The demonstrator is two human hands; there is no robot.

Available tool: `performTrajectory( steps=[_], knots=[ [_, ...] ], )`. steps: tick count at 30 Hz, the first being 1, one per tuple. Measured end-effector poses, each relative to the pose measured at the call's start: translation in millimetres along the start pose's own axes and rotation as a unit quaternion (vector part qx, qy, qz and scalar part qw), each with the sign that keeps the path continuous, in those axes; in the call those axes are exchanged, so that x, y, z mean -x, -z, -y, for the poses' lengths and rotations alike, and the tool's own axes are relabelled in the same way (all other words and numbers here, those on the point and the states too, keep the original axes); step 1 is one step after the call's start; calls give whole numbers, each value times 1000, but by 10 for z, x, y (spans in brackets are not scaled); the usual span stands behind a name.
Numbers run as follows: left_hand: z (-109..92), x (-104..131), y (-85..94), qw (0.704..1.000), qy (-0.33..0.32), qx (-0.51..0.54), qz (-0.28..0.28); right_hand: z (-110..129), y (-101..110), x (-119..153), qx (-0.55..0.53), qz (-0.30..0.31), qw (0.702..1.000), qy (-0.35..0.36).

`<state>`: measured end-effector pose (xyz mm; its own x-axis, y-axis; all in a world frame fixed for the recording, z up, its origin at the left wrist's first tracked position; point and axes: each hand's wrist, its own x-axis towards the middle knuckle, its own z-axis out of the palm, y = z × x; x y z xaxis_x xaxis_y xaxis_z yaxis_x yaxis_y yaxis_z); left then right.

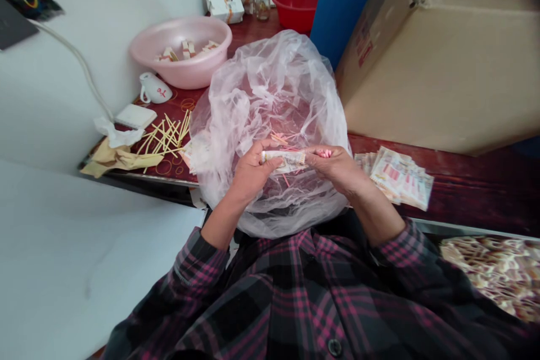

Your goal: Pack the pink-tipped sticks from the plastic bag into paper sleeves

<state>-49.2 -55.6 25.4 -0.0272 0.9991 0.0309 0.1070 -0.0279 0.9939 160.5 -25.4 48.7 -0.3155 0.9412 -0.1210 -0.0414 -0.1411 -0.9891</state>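
Between my two hands, a small printed wrapper packet is stretched out sideways. My left hand pinches its left end with thumb and fingers. At the other end, my right hand is closed on the packet, and small pink pieces show at its fingers. Below and around both hands spreads a clear plastic bag, opened wide. Thin pink sticks lie inside the bag, just beyond the packet. Flat printed packets lie in an overlapping pile beside my right forearm.
Yellow sticks lie scattered on the left of the red table, by a white mug. A pink basin holds small bundles. Behind are a jar and red basin. A large cardboard box stands right.
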Motion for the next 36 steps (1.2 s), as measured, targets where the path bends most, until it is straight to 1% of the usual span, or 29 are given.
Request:
performTrajectory(
  steps=[3,6,9,12,15,18,21,24,28,31,33,35,36],
  knots=[
    [-19,2,24,1000,8,13,-2,12,12,1,2,2,1000,7],
    [-25,4,40,1000,0,8,-1,4,1,-1,12,15,1000,24],
    [-31,11,49,999,-11,-5,41,-8,-13,-2,27,26,999,40],
    [-22,6,71,998,-8,14,65,-14,11,7,34,35,999,21],
    [-2,-9,99,996,-8,58,60,-12,51,16,38,22,999,-2],
    [0,-10,105,996,-3,72,58,-10,60,15,53,14,998,-5],
    [-16,2,89,995,7,76,66,-18,46,6,79,10,997,8],
    [-20,3,78,994,9,86,71,-29,37,4,82,6,996,21],
    [14,-23,85,994,5,94,55,-31,25,11,96,34,994,50],
    [34,-20,78,995,2,78,53,-46,5,-1,114,37,991,65],
    [27,0,65,996,3,50,71,-65,-11,-23,120,36,991,56],
    [6,24,54,996,-9,-10,89,-81,-25,-49,123,32,991,44],
    [-6,31,51,994,-30,-49,93,-85,-30,-61,125,29,991,38]
  ],
)
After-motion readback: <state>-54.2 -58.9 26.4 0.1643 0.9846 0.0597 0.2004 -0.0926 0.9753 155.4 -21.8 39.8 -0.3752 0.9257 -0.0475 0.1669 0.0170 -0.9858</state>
